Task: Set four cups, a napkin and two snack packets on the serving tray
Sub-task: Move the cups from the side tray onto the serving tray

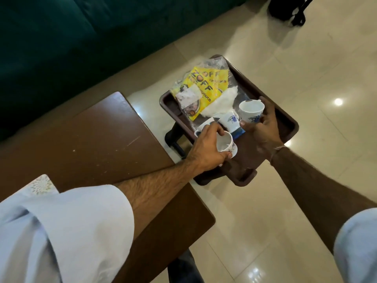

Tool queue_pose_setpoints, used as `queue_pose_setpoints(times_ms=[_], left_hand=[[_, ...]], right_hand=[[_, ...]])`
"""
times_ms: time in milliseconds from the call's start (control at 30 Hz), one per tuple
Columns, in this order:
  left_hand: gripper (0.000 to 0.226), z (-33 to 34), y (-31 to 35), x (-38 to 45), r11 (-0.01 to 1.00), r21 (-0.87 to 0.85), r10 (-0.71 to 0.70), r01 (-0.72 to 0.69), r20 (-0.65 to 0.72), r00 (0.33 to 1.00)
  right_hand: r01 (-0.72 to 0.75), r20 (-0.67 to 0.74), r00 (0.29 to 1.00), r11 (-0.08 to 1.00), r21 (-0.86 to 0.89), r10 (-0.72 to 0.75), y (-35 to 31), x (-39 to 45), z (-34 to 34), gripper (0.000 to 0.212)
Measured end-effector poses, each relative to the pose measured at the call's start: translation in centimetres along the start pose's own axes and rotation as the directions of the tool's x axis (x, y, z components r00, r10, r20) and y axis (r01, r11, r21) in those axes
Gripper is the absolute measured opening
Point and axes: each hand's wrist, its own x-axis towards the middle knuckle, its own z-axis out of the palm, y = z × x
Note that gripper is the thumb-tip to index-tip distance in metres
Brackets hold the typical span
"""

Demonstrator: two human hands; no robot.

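Observation:
A dark brown serving tray (pixel 285 121) rests on a low black stand beside the table. Two yellow snack packets (pixel 201 83) lie at its far end, one over the other. A crumpled white napkin (pixel 221 103) lies next to them. My left hand (pixel 206 148) grips a white cup with blue print (pixel 226 145), tilted over the tray's near part. Behind that hand a second cup (pixel 204 124) is partly hidden. A third cup (pixel 229 122) stands at the tray's middle. My right hand (pixel 263 129) holds a fourth cup (pixel 251 111) upright.
A brown wooden table (pixel 91 144) sits to the left, its corner touching the tray. A dark green sofa (pixel 71 37) runs along the back. The floor is glossy cream tile (pixel 306 58). A black object (pixel 285 9) stands at the top right.

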Motion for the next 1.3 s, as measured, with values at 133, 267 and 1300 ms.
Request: queue_pose_setpoints(times_ms=[133,267,1300], left_hand=[[0.072,-5.2,-2.4,-2.8,0.999,-0.043,0.002,-0.008,-0.127,0.992],[0.068,-10.7,-5.9,-7.8,1.0,-0.013,0.008,-0.011,-0.243,0.97],[0.074,-27.0,-31.6,-46.5,0.888,-0.074,-0.394,0.453,-0.631,0.669]], right_hand=[[0.033,0.168,0.985,0.999,-0.01,-0.031,-1.8,-2.2,5.2,0.086],[-0.155,0.404,0.912,0.97,0.19,0.066,-3.2,-5.3,12.5,0.084],[0.74,0.966,0.223,0.622,-0.254,0.13,7.1,-35.7,53.1,0.067]])
